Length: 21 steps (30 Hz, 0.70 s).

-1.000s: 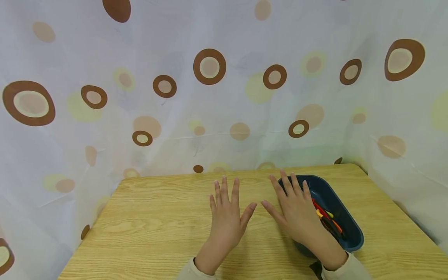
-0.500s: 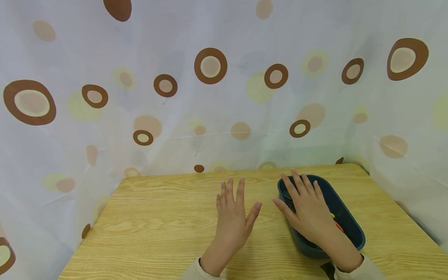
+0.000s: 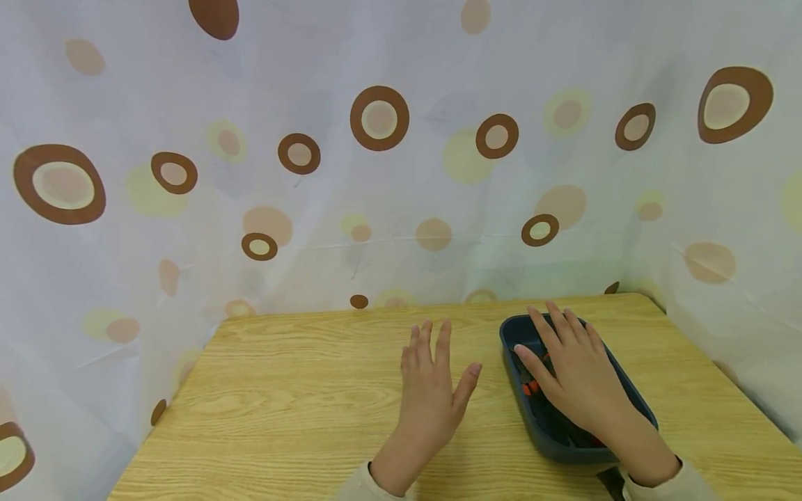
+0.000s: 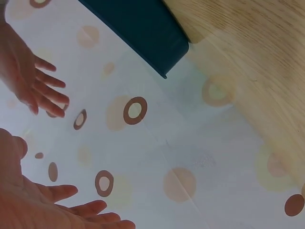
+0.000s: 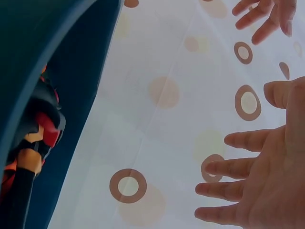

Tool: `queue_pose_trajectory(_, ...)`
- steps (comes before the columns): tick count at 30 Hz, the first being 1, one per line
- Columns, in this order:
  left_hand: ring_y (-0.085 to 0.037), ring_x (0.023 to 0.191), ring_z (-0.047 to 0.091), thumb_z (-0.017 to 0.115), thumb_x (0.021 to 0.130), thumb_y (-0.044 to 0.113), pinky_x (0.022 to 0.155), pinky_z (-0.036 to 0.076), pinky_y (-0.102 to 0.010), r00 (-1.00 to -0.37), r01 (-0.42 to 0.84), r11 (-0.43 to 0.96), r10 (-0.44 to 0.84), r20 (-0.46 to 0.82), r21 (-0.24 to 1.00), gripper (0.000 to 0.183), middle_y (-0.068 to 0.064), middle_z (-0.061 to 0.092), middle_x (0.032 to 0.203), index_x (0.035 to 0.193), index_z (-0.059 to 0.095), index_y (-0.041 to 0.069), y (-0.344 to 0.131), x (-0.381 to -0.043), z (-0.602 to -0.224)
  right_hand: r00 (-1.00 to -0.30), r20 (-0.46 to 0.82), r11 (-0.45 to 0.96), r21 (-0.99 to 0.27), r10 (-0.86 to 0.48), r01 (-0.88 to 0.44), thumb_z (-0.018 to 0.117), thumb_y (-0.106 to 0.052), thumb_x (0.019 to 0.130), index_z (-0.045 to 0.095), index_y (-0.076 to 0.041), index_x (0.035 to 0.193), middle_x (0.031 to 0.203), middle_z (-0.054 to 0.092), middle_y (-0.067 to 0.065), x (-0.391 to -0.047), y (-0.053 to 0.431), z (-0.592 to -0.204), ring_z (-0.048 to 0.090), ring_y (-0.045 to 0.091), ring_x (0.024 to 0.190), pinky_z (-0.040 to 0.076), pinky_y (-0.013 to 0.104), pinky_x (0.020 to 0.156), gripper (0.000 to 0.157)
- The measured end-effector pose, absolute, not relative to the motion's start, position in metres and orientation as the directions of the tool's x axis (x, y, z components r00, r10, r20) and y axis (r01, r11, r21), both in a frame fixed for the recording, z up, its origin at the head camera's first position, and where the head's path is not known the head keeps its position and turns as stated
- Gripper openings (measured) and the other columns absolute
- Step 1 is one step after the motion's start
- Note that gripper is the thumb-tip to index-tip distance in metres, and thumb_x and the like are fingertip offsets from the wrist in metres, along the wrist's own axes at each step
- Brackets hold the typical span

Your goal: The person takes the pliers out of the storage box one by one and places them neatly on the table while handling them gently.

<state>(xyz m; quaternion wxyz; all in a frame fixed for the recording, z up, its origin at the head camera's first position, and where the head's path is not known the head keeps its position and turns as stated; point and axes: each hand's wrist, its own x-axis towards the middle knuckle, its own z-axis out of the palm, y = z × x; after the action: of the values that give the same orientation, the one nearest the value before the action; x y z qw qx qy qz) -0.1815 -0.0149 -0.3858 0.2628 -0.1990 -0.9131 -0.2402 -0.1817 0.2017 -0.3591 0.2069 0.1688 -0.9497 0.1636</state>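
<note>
Both hands hover above the wooden table with fingers spread and straight, holding nothing. My left hand (image 3: 429,396) is over the middle of the table, left of a dark blue tub (image 3: 529,417). Above that tub is my right hand (image 3: 583,376), hiding much of what lies inside. In the right wrist view the tub (image 5: 81,114) shows tool-like items with black, red and orange parts (image 5: 29,161); their kind I cannot tell. The left wrist view has the left hand (image 4: 52,205) low and the right hand (image 4: 31,71) higher up.
The wooden table (image 3: 294,396) spreads left of the tub. A pale curtain (image 3: 388,188) with brown and beige circles hangs behind it and at both sides. Something small and dark (image 3: 610,480) shows beside the right sleeve (image 3: 667,483).
Both hands have drifted to the right, still spread. My right hand now covers more of the tub's middle and right, uncovering orange and dark items at its left side.
</note>
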Motion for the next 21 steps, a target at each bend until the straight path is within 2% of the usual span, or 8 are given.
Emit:
queue_pose_trajectory(8,-0.045,0.135,0.030,0.032,0.102,0.052,0.100,0.035,-0.061,-0.772,0.497,0.802,0.235,0.590,0.332,0.066,-0.024,0.030,0.146,0.149,0.028,0.005,-0.011,-0.181,-0.386,-0.868,0.438,0.889,-0.266,-0.232,-0.372,0.045,-0.041,0.101,0.028,-0.005,0.151,0.152,0.023,0.030,-0.184,0.218,-0.359,0.023,0.054,0.134,0.012,0.067,0.106,0.064)
queue_pose_trajectory(21,-0.043,0.134,0.034,0.037,0.102,0.047,0.101,0.035,-0.059,-0.766,0.515,0.786,0.245,0.594,0.341,0.062,-0.022,0.034,0.143,0.148,0.028,0.006,-0.002,-0.179,-0.383,-0.886,0.417,0.902,-0.274,-0.202,-0.334,0.043,-0.039,0.102,0.032,0.001,0.148,0.147,0.027,0.035,-0.191,0.242,-0.364,0.028,0.057,0.128,0.017,0.068,0.103,0.062)
